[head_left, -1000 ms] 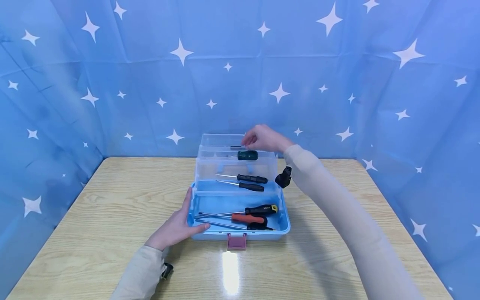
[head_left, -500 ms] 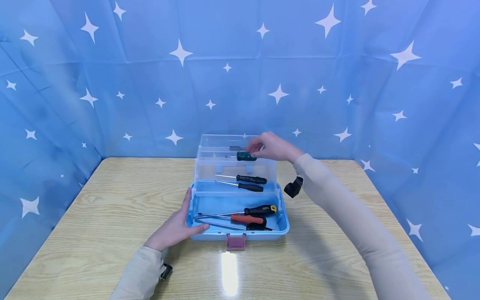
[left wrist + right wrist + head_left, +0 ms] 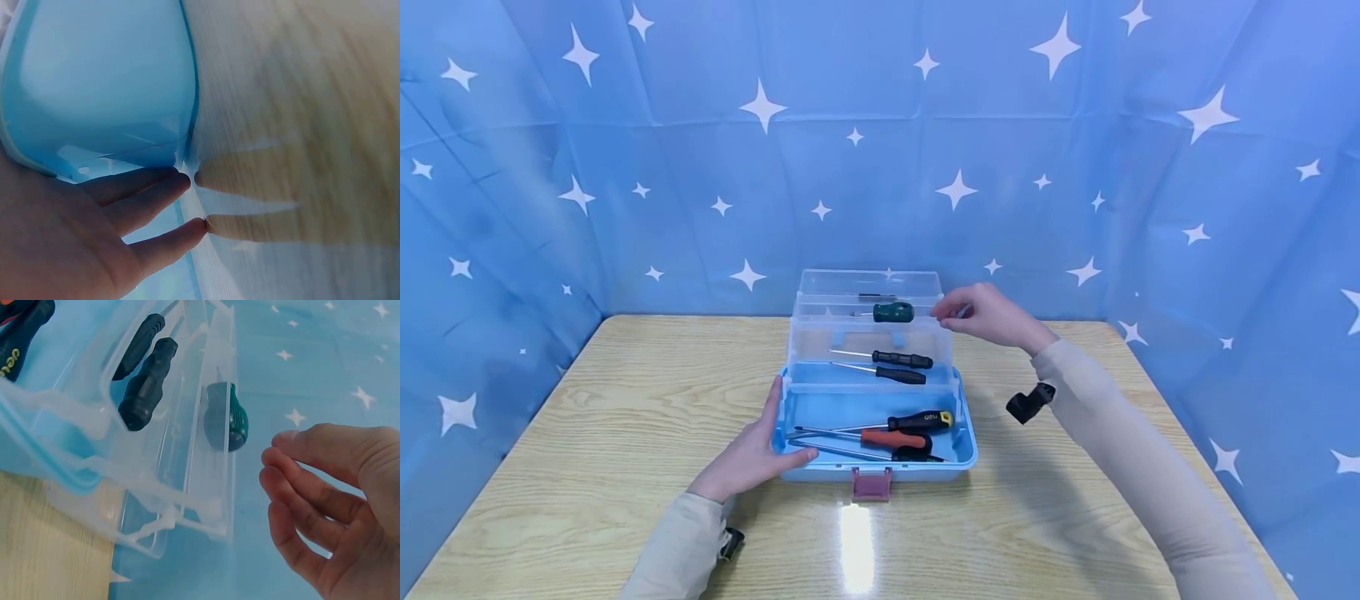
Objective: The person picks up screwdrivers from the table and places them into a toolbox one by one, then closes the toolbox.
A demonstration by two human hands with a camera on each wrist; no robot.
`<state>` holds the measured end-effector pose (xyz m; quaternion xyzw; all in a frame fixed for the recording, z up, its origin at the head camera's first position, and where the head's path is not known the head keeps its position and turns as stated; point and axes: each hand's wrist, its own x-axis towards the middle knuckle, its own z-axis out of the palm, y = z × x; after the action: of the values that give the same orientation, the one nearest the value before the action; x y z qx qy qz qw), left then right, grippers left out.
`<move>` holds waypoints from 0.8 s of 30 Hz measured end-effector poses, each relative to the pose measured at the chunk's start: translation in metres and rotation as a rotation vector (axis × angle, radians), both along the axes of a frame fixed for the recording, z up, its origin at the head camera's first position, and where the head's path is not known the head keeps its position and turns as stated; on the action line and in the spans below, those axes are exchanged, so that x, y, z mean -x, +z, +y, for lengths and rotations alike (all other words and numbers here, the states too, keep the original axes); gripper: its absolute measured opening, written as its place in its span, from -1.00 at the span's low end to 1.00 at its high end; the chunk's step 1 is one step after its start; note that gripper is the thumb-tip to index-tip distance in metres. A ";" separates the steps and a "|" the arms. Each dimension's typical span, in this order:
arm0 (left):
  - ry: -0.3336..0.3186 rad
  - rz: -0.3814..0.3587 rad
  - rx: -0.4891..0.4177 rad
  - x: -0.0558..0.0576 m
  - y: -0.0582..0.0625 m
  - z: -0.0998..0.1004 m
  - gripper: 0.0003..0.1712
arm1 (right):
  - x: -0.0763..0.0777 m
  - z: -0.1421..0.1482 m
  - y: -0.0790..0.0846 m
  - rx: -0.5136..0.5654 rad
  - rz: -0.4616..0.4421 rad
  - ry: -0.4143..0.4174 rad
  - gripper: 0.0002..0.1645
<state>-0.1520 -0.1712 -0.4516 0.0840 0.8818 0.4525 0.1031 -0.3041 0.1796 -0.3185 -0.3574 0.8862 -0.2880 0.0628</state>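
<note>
A light blue toolbox (image 3: pixel 972 446) stands on the table with its clear tiered trays (image 3: pixel 871 333) raised at the back. My left hand (image 3: pixel 752 454) rests against its left end, thumb over the front corner; the left wrist view shows straight fingers along the blue wall. Beside the upper trays, my right hand (image 3: pixel 988 315) hovers with fingers loosely bent and nothing in them. Nearest to it is a stubby green screwdriver (image 3: pixel 893 312) in the top tray, in front of a thin dark tool (image 3: pixel 877 297). Two black-handled screwdrivers (image 3: pixel 149 384) lie in the lower tray.
The toolbox's bottom holds an orange-handled screwdriver (image 3: pixel 895 438), a black and yellow one (image 3: pixel 921 420) and another black-handled one (image 3: pixel 913 454). A maroon latch (image 3: pixel 871 485) hangs at the front. Behind the wooden table (image 3: pixel 647 400) hangs a blue star-patterned cloth (image 3: pixel 865 167).
My right hand has drawn back from the top tray, moving right and toward me past the green screwdriver. The left hand stays against the toolbox.
</note>
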 end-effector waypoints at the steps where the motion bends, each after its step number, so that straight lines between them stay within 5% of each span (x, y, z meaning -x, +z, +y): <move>1: 0.000 0.000 -0.001 0.000 0.000 0.000 0.36 | -0.001 0.003 -0.001 0.008 0.004 -0.008 -0.75; 10: 0.000 -0.011 -0.017 0.000 -0.001 0.001 0.37 | -0.007 0.025 -0.016 0.065 0.029 -0.062 -0.76; 24: 0.003 -0.010 -0.004 0.000 0.000 0.001 0.36 | 0.000 0.040 -0.063 0.120 -0.002 -0.179 -0.79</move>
<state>-0.1522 -0.1702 -0.4515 0.0806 0.8805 0.4548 0.1067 -0.3042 0.2196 -0.3818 -0.2795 0.8957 -0.3455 0.0161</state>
